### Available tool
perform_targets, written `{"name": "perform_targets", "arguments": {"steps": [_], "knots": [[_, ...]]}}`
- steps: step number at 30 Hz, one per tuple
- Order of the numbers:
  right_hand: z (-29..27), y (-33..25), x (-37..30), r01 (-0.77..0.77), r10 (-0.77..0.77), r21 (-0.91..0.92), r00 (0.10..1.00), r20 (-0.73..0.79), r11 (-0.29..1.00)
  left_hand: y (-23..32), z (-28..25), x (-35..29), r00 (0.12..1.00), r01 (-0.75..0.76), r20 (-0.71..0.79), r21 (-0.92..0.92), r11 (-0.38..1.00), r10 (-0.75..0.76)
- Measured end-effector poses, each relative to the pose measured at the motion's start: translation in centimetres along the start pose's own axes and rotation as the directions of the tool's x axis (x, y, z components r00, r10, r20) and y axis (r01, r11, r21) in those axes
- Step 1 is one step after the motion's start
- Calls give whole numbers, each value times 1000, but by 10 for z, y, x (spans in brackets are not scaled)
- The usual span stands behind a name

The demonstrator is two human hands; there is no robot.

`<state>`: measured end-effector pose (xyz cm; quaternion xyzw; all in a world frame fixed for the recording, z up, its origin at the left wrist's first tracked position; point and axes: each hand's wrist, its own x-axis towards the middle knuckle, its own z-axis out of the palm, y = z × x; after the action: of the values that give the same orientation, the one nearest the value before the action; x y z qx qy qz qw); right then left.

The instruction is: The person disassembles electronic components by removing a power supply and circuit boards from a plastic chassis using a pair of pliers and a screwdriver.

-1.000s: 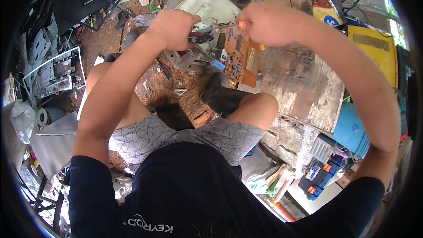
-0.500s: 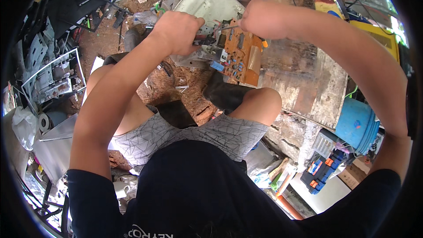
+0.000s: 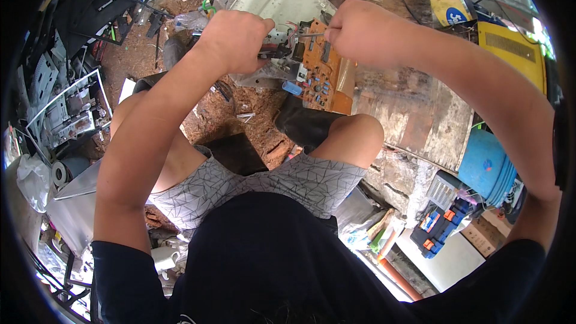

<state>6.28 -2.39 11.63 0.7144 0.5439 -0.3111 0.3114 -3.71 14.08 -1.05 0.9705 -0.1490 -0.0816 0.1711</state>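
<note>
above the knees, both hands' grips, left hand (image 3: 235, 40) and right hand (image 3: 360, 29), pinch tools at orange circuit board (image 3: 321, 72).

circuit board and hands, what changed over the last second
Little changed. The left hand keeps its grip on a dark tool at the orange circuit board, and the right hand still holds a thin metal tool to the board's top edge. Both hands and board sit slightly higher in the picture.

You sit over a floor of reddish dirt (image 3: 252, 114) littered with scrap, in bright daylight. A worn wooden platform (image 3: 414, 120) lies to your right, with a blue bucket (image 3: 486, 165) and a yellow casing (image 3: 510, 48); metal chassis frames (image 3: 66, 108) pile up at your left
</note>
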Motion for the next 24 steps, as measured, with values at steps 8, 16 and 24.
{"name": "perform_targets", "arguments": {"steps": [8, 16, 24], "knots": [[-14, 5, -2, 12, -12, 6, 999, 30, 1000, 6, -10, 1, 993, 90, 73, 18, 996, -92], [-18, -5, 0, -94, 88, 65, 992, 85, 993, 7, -3, 0, 998, 56, 36, 3, 998, -56], [-27, -14, -14, -255, 252, 355, 966, 57, 899, 8, -6, 3, 995, 59, 82, 24, 998, -61]]}}
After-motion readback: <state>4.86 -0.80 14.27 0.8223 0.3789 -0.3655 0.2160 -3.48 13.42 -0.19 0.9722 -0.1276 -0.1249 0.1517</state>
